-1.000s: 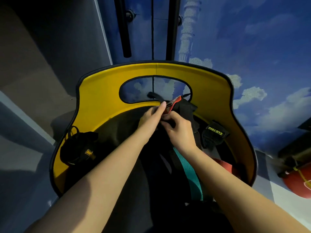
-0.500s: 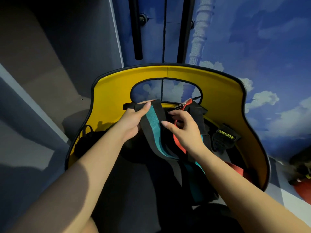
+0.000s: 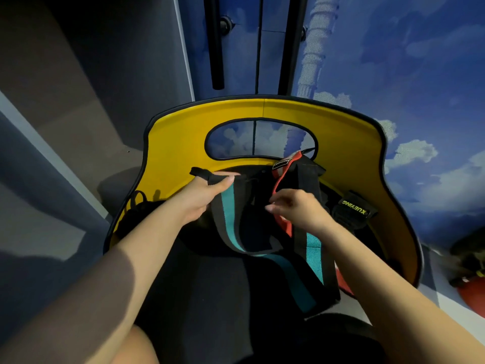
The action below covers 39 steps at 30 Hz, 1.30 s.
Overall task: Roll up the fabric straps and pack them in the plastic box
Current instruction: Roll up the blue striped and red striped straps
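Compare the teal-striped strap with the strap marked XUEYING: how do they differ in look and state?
The teal-striped strap hangs unrolled, held by the left hand; the XUEYING strap lies bunched and untouched against the yellow wall. The first shows a teal band, the second yellow lettering. Both have black fabric.

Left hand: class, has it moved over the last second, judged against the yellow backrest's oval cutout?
Yes. The left hand has drawn left, away from under the cutout.

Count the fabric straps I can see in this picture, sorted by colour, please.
Black and teal strap: 1
Black and red strap: 1
Black strap with yellow letters: 1
Total: 3 straps. The dark bundle at the far left is too unclear to count.
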Tool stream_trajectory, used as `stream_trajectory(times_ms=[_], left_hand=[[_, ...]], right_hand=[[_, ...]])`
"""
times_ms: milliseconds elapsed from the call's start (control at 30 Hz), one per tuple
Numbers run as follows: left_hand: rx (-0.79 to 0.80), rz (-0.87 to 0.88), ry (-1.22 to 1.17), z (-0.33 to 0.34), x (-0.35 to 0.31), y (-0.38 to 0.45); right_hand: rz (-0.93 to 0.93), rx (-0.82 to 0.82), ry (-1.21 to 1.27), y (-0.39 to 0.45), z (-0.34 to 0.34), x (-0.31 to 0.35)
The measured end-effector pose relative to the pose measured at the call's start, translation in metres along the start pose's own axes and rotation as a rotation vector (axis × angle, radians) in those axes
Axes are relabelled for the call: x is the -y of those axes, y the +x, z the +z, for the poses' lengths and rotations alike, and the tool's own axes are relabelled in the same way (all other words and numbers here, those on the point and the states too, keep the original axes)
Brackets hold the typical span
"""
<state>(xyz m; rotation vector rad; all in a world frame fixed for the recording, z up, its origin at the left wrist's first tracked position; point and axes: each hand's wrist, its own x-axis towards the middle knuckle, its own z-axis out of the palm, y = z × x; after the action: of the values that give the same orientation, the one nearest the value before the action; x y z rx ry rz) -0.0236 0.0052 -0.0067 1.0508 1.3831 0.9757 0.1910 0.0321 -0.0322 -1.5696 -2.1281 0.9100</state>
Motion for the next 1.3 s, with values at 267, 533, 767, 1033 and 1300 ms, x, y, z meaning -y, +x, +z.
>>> stream_trajectory(times_ms=[267, 533, 767, 1033, 1300], left_hand=[[-0.069, -0.081, 0.489, -0.013, 0.034, 0.006], [-0.071, -0.332, 0.805, -0.020, 0.042, 0.006], [0.008, -0.496, 1.151, -0.020, 0.012, 0.002], [0.025, 0.112, 1.020, 0.022, -0.013, 0.007], [0.190, -0.105, 0.329, 0.055, 0.009, 0.013]], right_hand=[[0.238, -0.197, -0.282, 0.009, -0.025, -0.047], [0.452, -0.202, 0.019, 0.012, -0.023, -0.057], [0.427, -0.332, 0.290, 0.015, -0.034, -0.052], [0.250, -0.220, 0.592, -0.001, -0.050, -0.017], [0.249, -0.115, 0.781, 0.012, -0.021, 0.018]])
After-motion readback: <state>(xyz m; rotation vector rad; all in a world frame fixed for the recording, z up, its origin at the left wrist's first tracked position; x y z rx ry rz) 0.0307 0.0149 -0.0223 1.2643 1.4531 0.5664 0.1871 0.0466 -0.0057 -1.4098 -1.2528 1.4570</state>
